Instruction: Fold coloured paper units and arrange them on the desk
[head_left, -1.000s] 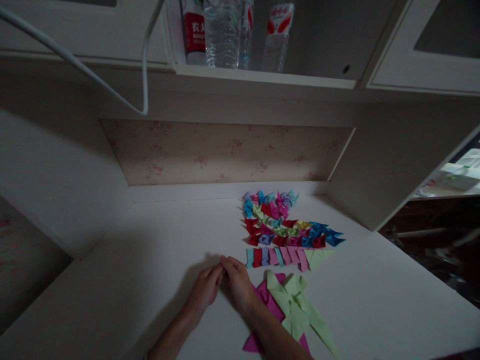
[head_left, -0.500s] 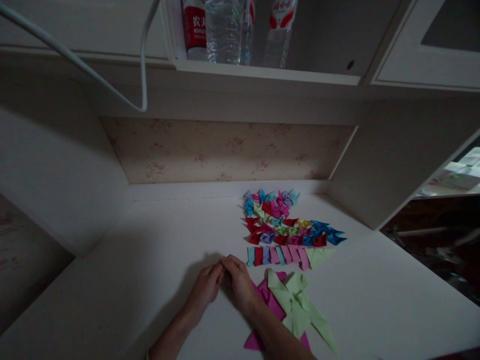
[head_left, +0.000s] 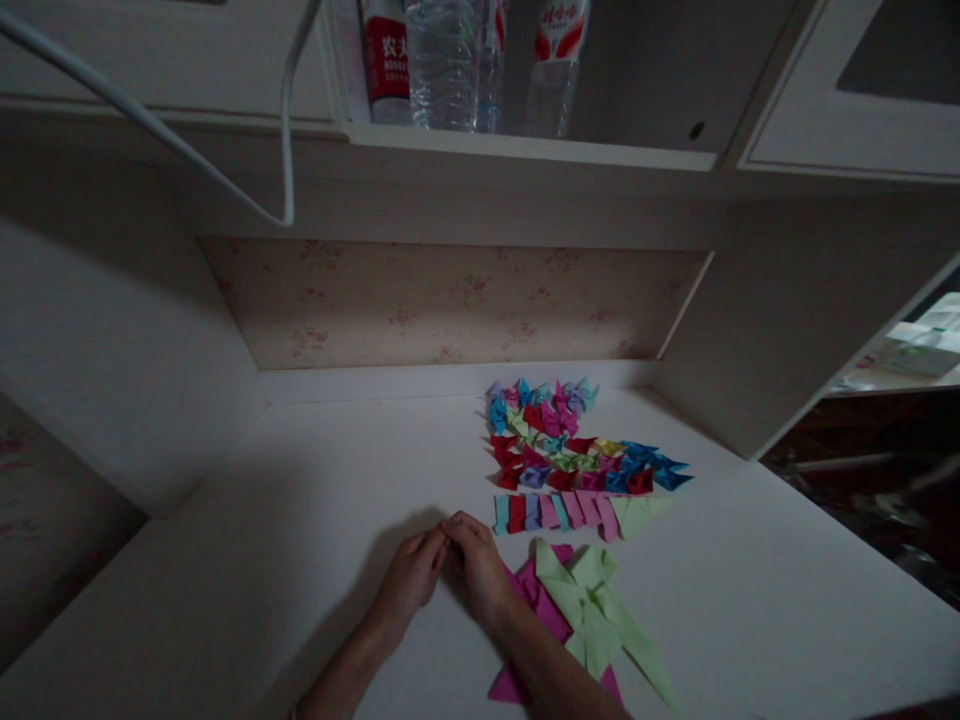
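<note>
My left hand and my right hand meet over the white desk, fingertips pressed together. Both are closed; anything pinched between them is hidden by the fingers. Right beside my right hand lies a row of folded paper strips in pink, red, blue and purple. Under and beside my right forearm are magenta paper pieces, partly covered by the arm. Large light green folded paper pieces lie on top of them.
Several rows of small colourful folded paper pieces lie toward the back of the white desk. Overhead, a cabinet shelf holds plastic bottles. A white cable or bar hangs at upper left. Side panels flank the desk.
The camera view shifts very slightly. Both hands stay together in the same place, with barely any visible finger movement, and the paper pieces lie as before.
</note>
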